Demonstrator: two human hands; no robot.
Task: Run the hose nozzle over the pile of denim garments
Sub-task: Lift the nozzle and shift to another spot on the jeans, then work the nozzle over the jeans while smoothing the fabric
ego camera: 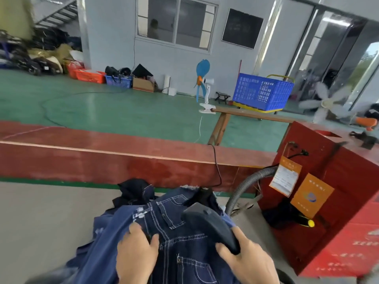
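A pile of dark blue denim garments (174, 228) with white stitching lies on the grey table (45, 218) right in front of me. My left hand (136, 255) rests on the denim, its fingers curled into a fold of the fabric. My right hand (249, 263) grips the dark grey hose nozzle (207, 224), which lies flat on the top garment and points away from me. A grey ribbed hose (244, 187) curves from behind the nozzle up to the red machine.
A red machine cabinet (336, 201) with orange labels stands close on the right. A red board (123, 160) runs along the table's far edge. Beyond it are a green floor, a clip-on fan (203, 83), a wooden bench and a blue crate (262, 91).
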